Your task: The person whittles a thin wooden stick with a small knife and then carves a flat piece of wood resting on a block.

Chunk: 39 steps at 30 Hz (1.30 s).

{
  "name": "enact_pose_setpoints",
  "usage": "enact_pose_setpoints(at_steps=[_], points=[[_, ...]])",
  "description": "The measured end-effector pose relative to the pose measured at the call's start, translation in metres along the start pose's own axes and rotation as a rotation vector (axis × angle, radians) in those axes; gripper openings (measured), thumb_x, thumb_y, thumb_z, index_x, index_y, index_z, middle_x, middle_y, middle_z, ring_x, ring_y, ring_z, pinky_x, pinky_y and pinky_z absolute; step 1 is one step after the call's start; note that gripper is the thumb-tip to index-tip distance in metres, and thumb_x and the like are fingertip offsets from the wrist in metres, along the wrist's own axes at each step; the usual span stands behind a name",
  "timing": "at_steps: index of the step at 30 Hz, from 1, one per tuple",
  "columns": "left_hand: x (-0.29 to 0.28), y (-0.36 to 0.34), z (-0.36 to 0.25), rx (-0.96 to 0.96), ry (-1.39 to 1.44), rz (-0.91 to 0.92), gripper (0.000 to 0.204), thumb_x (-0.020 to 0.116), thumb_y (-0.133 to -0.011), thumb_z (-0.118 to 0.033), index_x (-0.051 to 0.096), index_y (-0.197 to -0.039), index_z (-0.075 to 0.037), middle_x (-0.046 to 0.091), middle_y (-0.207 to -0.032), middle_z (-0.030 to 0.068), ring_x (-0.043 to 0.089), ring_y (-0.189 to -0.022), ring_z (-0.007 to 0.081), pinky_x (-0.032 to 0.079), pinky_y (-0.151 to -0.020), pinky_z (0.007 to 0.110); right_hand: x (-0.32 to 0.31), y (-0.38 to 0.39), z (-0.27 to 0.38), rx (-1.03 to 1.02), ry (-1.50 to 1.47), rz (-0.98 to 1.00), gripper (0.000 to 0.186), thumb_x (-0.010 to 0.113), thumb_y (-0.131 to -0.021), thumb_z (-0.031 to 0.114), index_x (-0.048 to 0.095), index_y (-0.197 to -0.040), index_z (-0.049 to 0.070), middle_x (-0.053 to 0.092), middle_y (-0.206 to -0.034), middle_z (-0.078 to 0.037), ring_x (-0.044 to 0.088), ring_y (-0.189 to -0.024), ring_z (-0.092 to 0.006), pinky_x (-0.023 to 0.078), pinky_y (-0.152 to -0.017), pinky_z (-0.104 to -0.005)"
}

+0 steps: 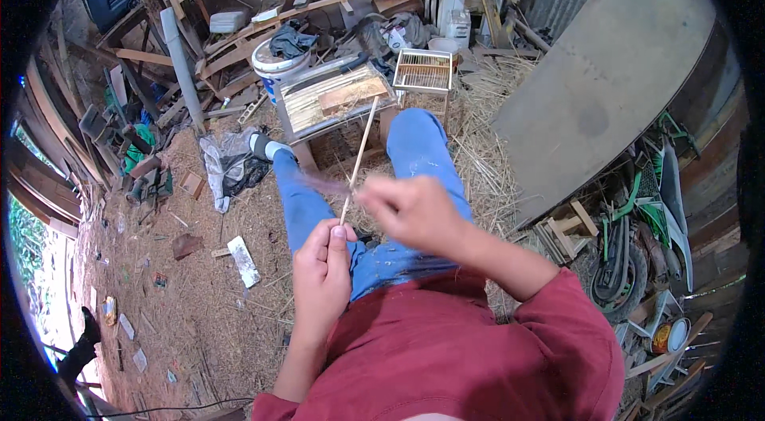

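My left hand (323, 266) is closed round the lower end of a thin pale wooden stick (364, 144), which slants up and away over my lap. Beside it my right hand (414, 210) is a closed fist on a knife (319, 183), its blade a thin streak smeared by motion. That blade crosses the stick a little above my left fingers; whether it touches the wood I cannot tell. Beyond the stick's far tip, a low bench (291, 120) bears pale thin strips (315, 102) and a flat wooden block (353, 94).
Right of the bench stands a small slatted wooden cage (424, 70). A white bucket (279, 70) with dark cloth is behind it. A large flat board (606, 86) leans at the right, near a green bicycle (625, 238). Shavings cover the floor (207, 301).
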<state>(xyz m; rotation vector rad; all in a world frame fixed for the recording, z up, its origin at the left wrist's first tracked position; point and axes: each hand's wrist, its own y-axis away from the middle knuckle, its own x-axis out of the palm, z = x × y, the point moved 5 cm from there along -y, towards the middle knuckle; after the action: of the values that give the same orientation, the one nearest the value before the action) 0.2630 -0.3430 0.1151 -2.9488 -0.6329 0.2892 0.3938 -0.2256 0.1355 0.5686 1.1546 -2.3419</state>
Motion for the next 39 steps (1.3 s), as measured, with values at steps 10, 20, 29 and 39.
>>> enact_pose_setpoints(at_steps=[10, 20, 29, 39], points=[[0.003, -0.001, -0.001, -0.063, 0.087, 0.063, 0.023, 0.049, -0.113, -0.017, 0.063, -0.102, -0.003, 0.042, -0.068, -0.0096, 0.035, -0.06, 0.0001, 0.026, -0.052, 0.022, -0.015, -0.011, -0.012, 0.108, 0.061, -0.036, 0.028, 0.063, -0.103, 0.032, 0.062, -0.088, 0.009, 0.06, -0.064, -0.018, 0.063, -0.058, -0.0402, 0.046, -0.051, -0.0491], [0.007, 0.0, 0.002, -0.133, 0.134, 0.097, 0.026, 0.047, -0.114, -0.02, 0.063, -0.101, -0.003, 0.04, -0.068, -0.0107, 0.032, -0.058, -0.0001, 0.024, -0.052, 0.022, -0.015, -0.007, -0.025, 0.139, -0.03, -0.119, 0.022, 0.065, -0.101, 0.031, 0.065, -0.092, 0.012, 0.064, -0.07, -0.019, 0.065, -0.064, -0.0423, 0.048, -0.053, -0.05], [0.01, 0.0, 0.012, -0.137, 0.105, 0.113, 0.025, 0.048, -0.113, -0.018, 0.064, -0.102, -0.004, 0.041, -0.069, -0.0109, 0.033, -0.06, -0.0006, 0.024, -0.052, 0.021, -0.019, -0.005, -0.032, 0.276, 0.003, -0.024, 0.021, 0.065, -0.101, 0.031, 0.066, -0.093, 0.012, 0.064, -0.068, -0.019, 0.064, -0.061, -0.0421, 0.048, -0.052, -0.0506], [0.012, -0.004, 0.006, -0.073, 0.066, 0.102, 0.026, 0.049, -0.113, -0.022, 0.064, -0.101, -0.005, 0.038, -0.065, -0.0121, 0.029, -0.055, -0.001, 0.019, -0.049, 0.022, -0.04, -0.02, -0.052, 0.296, 0.128, -0.163, 0.024, 0.063, -0.101, 0.034, 0.065, -0.092, 0.013, 0.065, -0.068, -0.019, 0.066, -0.064, -0.0433, 0.051, -0.055, -0.0519]])
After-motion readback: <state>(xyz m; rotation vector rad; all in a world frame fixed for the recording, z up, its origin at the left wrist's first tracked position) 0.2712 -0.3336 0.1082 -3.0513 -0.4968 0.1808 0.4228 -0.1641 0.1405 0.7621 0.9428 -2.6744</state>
